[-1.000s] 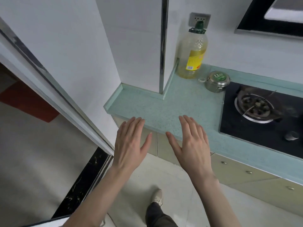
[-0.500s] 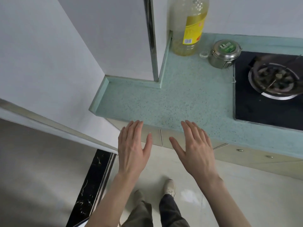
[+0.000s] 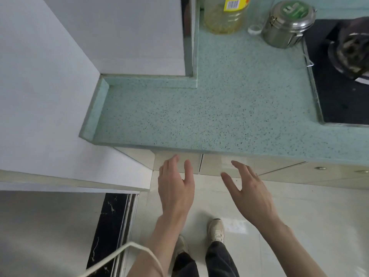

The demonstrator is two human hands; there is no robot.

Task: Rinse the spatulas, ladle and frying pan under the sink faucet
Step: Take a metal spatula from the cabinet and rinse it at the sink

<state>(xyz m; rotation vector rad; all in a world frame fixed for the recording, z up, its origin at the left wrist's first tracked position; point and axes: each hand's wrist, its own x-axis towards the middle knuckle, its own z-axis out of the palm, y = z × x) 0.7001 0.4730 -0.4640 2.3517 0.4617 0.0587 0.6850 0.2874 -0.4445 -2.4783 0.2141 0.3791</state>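
No spatula, ladle, frying pan, sink or faucet shows in the head view. My left hand (image 3: 175, 186) and my right hand (image 3: 249, 194) hover side by side below the front edge of a speckled green counter (image 3: 199, 120). Both hands are empty, palms down, fingers apart. They hang in front of the beige cabinet fronts (image 3: 219, 166), over a pale tiled floor, and touch nothing.
An oil bottle (image 3: 225, 15) and a lidded steel canister (image 3: 287, 23) stand at the counter's back. A black gas hob (image 3: 343, 86) with a burner (image 3: 349, 50) lies at the right. A white wall corner (image 3: 60, 86) and a dark door threshold (image 3: 111, 232) are at the left.
The view has tilted downward and closed in on the counter. My hands have dropped from over the counter's edge to below it, still empty and spread.
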